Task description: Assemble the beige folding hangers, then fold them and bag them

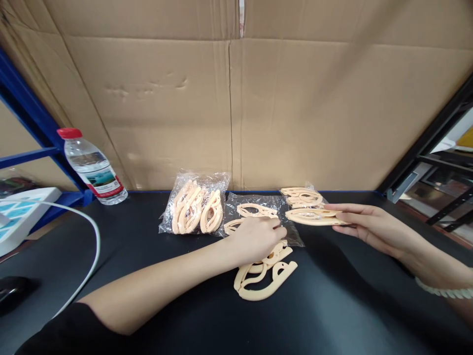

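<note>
My right hand (373, 224) is closed on the end of beige plastic folding hangers (310, 217), held flat above the table at the right. My left hand (258, 239) reaches over the middle with curled fingers. Whatever its fingertips grip is hidden from view. Just below it, more beige folding hangers (264, 292) lie on the black table, partly covered by the hand. Behind it a clear plastic bag (293, 235) lies flat, with beige hangers (254, 209) on or in it; I cannot tell which.
At the back left stands a clear bag of folded hangers (192, 207). Another bagged bundle (301, 196) lies at the back right. A water bottle (98, 170) leans by the blue frame. A white cable (96, 241) and a black mouse (13, 288) are at left. Cardboard (166, 113) walls the back.
</note>
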`<state>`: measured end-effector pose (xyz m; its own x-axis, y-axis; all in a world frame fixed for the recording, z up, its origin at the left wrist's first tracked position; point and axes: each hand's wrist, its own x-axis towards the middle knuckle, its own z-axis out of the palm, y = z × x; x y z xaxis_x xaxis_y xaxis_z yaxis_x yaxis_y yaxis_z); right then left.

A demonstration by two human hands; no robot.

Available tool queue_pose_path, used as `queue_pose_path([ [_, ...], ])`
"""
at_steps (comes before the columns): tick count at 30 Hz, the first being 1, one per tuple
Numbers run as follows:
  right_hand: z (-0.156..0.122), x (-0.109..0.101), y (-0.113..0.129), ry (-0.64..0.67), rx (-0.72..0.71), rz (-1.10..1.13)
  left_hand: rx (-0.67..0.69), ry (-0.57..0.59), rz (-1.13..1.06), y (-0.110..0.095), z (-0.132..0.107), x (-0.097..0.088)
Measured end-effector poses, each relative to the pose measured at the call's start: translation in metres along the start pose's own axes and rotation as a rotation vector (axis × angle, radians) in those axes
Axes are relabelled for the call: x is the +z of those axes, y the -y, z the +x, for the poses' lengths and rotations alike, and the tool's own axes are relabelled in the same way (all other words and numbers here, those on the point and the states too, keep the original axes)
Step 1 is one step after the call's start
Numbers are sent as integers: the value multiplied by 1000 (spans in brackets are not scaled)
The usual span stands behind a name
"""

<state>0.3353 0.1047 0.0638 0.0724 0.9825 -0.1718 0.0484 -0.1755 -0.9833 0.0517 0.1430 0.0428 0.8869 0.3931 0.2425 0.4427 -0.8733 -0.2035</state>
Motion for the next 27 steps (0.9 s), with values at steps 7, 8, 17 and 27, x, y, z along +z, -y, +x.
queue_pose_path([
  [7, 18, 6, -6, -10, 5, -9, 16, 65, 24, 3, 1, 3],
  [8, 19, 5, -7, -14, 5, -20, 7, 52, 22, 4, 1, 5],
  [17, 33, 27, -16, 42, -126, -11, -5, -230, 126, 7, 0, 11],
  [27, 80, 115, -6, 216, -307, -347, 23, -472, 217, 3, -2, 12],
])
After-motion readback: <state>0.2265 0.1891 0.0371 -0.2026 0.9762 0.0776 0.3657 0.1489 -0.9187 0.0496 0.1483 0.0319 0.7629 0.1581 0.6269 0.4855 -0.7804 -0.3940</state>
